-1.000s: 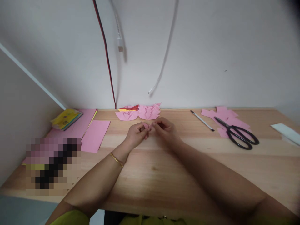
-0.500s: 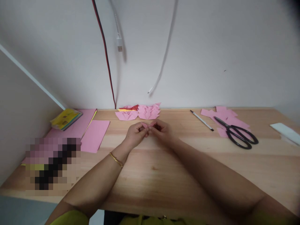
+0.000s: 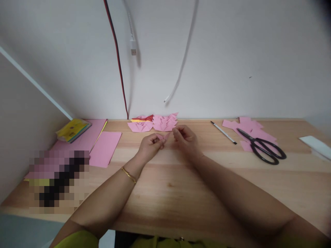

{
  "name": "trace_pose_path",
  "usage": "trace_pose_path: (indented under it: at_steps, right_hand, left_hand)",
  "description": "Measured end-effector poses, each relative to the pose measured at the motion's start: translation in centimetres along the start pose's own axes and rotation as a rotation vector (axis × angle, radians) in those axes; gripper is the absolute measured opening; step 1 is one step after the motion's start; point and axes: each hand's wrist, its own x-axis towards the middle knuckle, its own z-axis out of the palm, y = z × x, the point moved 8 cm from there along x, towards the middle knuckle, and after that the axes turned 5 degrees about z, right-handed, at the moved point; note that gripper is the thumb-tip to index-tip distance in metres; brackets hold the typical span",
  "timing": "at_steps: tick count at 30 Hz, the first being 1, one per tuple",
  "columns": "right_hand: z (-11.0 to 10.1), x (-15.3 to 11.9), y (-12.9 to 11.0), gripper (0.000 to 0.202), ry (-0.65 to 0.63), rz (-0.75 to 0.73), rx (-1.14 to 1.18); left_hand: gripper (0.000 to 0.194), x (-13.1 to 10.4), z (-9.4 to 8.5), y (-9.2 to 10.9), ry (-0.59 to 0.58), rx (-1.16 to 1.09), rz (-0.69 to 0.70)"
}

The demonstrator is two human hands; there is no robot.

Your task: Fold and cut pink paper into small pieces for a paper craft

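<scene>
Low over the table, my left hand (image 3: 149, 146) is closed on a small folded pink paper (image 3: 167, 137), pinching it between thumb and fingers. Part of that paper is hidden behind the fingers. On its other side, my right hand (image 3: 188, 139) has thumb and forefinger pinched together at the paper's pointed right end; the exact contact is too small to see clearly. Just beyond both hands, a group of folded pink paper pieces (image 3: 165, 123) stands near the wall. A red folded piece (image 3: 147, 118) and a yellow one (image 3: 136, 121) sit among their left part.
Black-handled scissors (image 3: 261, 148) lie on pink paper scraps (image 3: 254, 127) at right, near a pen (image 3: 223, 132) and a white object (image 3: 315, 146). Pink sheets (image 3: 106, 150) and a yellow packet (image 3: 72, 130) lie left. Cables (image 3: 116, 48) hang before the wall.
My right hand has shifted slightly right and up, away from my left hand. More of the pink paper now shows between them. The left hand keeps its hold.
</scene>
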Motion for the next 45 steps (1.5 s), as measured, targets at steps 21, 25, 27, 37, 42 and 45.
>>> trace_pose_path:
  at_steps: [21,25,27,37,42,45]
  right_hand:
    - [3.1,-0.8,-0.4,0.019,-0.340,-0.181,-0.277]
    - [3.4,-1.0,-0.5,0.021,-0.356,-0.205,-0.315]
    - [3.4,-1.1,-0.6,0.021,-0.351,-0.225,-0.341]
    - [3.6,-1.3,-0.5,0.019,-0.378,-0.225,-0.326]
    - [3.4,-1.1,-0.3,0.017,-0.369,-0.175,-0.306]
    - [3.3,-1.0,-0.3,0.018,-0.374,-0.166,-0.305]
  left_hand:
    - [0.019,-0.2,0.4,-0.4,0.068,-0.341,-0.058]
    - [0.018,-0.1,0.1,-0.4,0.105,-0.404,-0.060]
    - [0.018,0.0,0.0,-0.5,0.117,-0.424,-0.067]
    - [0.037,0.0,-0.4,-1.4,0.145,-0.378,-0.116]
    - [0.049,0.2,-0.3,-1.2,0.144,-0.492,-0.091]
    - [0.041,0.3,0.0,-0.9,0.071,-0.485,-0.082]
